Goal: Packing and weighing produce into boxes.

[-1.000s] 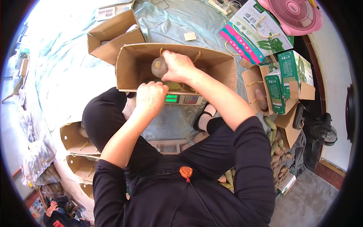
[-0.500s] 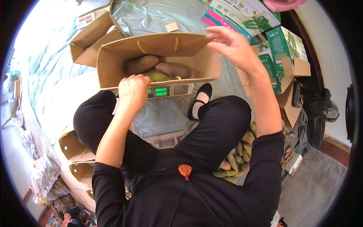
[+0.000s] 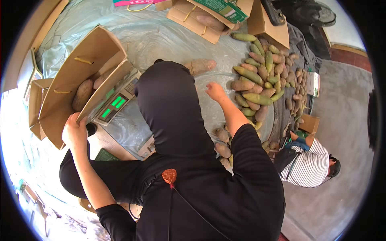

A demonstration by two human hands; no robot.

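Observation:
My left hand (image 3: 74, 133) is closed on the near edge of an open cardboard box (image 3: 54, 105). Inside the box lie brown, long, root-like vegetables (image 3: 83, 94); its walls hide part of them. It sits on a digital scale (image 3: 120, 98) with lit green displays. Beyond my raised knee, my right hand (image 3: 216, 91) hangs in the air with its fingers curled in, and nothing shows in them. Closest to that hand is a big pile of long vegetables (image 3: 261, 76), some green, some pinkish brown. A single large pinkish one (image 3: 200, 66) lies by my knee.
Clear plastic sheeting (image 3: 161, 32) covers the floor. Ahead stand a box with yellow cord handles (image 3: 197, 20) and a green printed carton (image 3: 225, 9). A black fan (image 3: 321, 15) stands at the far right. Another person in a striped top (image 3: 309, 164) crouches at right.
My view has swung to the right. My right hand has left the box's right end, moved toward the vegetable pile, and its fingers have curled. My left hand still holds the box edge.

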